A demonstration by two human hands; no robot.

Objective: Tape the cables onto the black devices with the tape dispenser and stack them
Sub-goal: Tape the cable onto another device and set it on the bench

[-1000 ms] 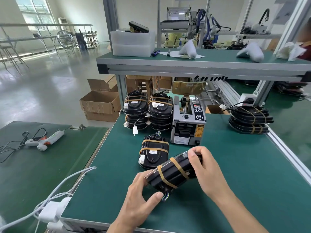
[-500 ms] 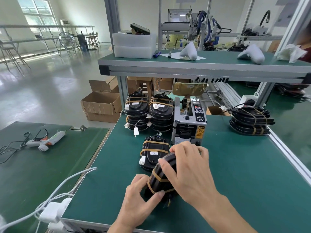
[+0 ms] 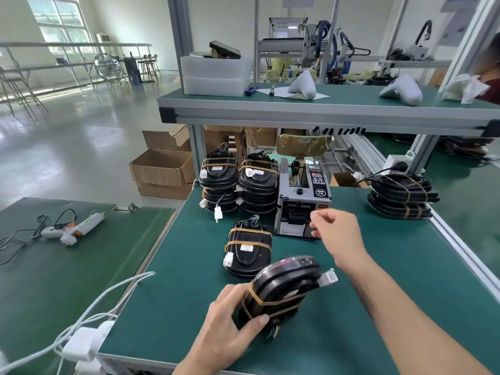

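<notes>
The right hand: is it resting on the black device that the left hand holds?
No. The right hand is lifted off the black device and reaches toward the tape dispenser, while only the left hand grips the device.

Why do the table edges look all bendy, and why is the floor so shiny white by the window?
In the head view, the wide-angle lens curves straight things such as the upper shelf and the workbench rim. Daylight from the window glares off the glossy floor. The right hand reaching at the tape dispenser is slightly smeared, and so is the black device that the left hand grips.
</notes>
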